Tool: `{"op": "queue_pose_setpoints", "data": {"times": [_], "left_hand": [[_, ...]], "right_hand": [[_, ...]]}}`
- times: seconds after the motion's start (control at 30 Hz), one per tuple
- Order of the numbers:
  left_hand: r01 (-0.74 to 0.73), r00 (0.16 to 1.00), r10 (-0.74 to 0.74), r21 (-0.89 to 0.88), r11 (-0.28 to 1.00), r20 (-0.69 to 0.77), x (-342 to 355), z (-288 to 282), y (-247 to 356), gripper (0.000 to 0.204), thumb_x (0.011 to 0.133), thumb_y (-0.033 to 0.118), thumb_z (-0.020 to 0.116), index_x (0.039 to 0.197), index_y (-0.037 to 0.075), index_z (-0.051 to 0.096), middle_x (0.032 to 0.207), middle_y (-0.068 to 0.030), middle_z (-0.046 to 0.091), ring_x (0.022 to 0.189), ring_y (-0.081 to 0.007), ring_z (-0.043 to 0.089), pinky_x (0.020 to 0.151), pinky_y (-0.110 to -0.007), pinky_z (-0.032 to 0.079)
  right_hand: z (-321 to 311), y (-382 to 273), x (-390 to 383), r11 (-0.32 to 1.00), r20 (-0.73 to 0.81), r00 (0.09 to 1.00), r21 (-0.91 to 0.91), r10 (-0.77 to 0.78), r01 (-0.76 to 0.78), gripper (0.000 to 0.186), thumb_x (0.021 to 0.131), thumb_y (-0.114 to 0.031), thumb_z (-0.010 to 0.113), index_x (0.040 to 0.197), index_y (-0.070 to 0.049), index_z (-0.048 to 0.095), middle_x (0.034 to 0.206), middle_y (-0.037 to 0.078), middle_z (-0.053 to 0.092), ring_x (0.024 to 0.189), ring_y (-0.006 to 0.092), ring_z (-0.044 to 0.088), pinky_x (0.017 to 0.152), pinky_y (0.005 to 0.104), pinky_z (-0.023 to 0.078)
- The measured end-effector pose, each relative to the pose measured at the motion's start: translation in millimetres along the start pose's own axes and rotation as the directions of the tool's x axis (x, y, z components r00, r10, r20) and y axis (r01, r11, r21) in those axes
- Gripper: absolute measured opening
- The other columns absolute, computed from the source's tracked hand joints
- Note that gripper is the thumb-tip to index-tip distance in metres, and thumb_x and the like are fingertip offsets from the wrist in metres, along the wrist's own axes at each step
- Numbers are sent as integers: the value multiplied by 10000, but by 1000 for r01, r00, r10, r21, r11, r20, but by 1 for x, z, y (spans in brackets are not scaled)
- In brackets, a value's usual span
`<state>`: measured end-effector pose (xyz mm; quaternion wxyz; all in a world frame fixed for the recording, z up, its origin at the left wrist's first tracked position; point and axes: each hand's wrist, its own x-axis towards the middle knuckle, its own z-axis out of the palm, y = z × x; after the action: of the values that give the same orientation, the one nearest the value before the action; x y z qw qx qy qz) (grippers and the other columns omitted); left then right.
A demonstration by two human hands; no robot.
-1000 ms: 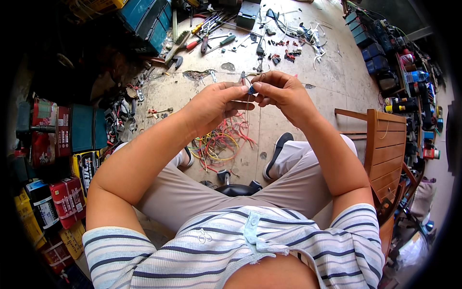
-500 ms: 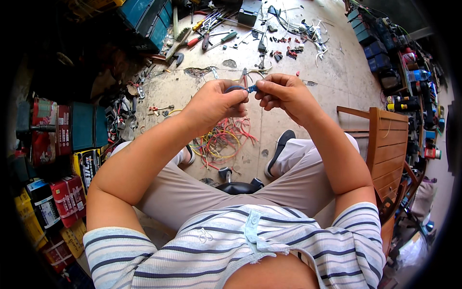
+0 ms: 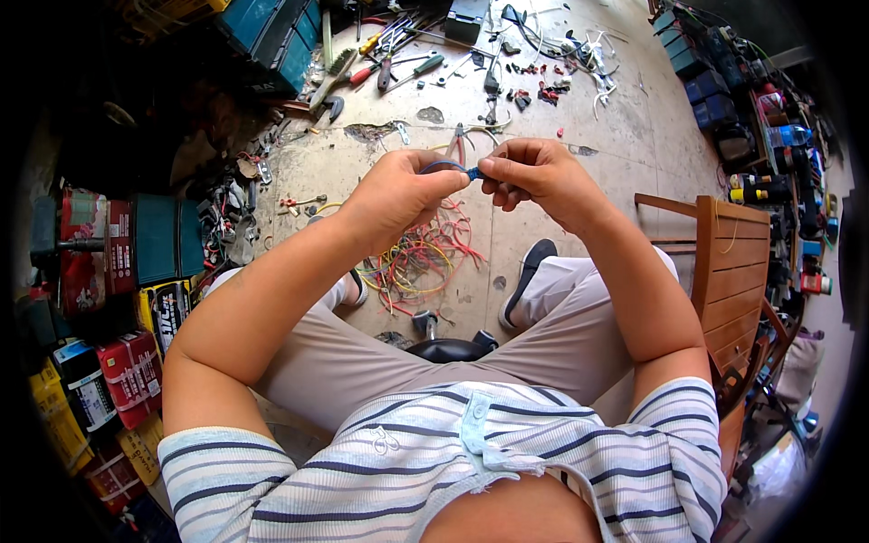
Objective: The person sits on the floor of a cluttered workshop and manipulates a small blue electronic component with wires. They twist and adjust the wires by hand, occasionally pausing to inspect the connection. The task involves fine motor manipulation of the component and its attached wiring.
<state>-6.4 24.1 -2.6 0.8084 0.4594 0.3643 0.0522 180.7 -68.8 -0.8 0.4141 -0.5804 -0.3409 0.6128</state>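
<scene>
Both hands meet over the floor in front of my knees, with a thin blue wire [image 3: 475, 173] between them. Part of the wire is wound in tight small turns, and a loose loop of it arches over my left fingers. My left hand [image 3: 407, 192] pinches the wire between thumb and forefinger at the left of the turns. At their right end, my right hand [image 3: 534, 174] has thumb and forefinger closed on it, its other fingers curled. The wire's ends are hidden. Below the hands lies a tangle of red and yellow wires [image 3: 421, 262].
Just beyond my hands lies what looks like pliers [image 3: 459, 140]. Screwdrivers [image 3: 386, 72], a brush [image 3: 339, 65] and cable scraps [image 3: 597, 68] litter the far floor. Boxes [image 3: 128, 376] are stacked at left. A wooden chair [image 3: 731, 271] and loaded shelves [image 3: 787, 163] stand at right.
My left fingertips have come closer to the wound turns and my right fingertips. The blue loop over my left fingers shows more. Both hands keep hold of the wire.
</scene>
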Motion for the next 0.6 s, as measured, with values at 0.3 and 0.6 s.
{"op": "queue_pose_setpoints", "data": {"times": [0.3, 0.6], "left_hand": [[41, 999, -40, -136, 990, 13, -2, 0, 1, 105, 834, 126, 647, 869, 58, 574, 634, 78, 412, 465, 0, 301, 402, -183, 195], [95, 991, -77, -181, 979, 106, -4, -6, 1, 105, 847, 144, 638, 836, 83, 553, 644, 74, 415, 473, 4, 300, 412, -176, 192]], "right_hand": [[-3, -1, 0, 982, 53, 998, 185, 31, -40, 291, 849, -233, 658, 1013, 3, 616, 838, 59, 651, 684, 98, 600, 636, 230, 499], [0, 5, 4, 974, 122, 967, -1, -225, 227, 231, 831, -104, 676, 1032, -3, 621, 815, 32, 644, 728, 71, 574, 674, 224, 475]]}}
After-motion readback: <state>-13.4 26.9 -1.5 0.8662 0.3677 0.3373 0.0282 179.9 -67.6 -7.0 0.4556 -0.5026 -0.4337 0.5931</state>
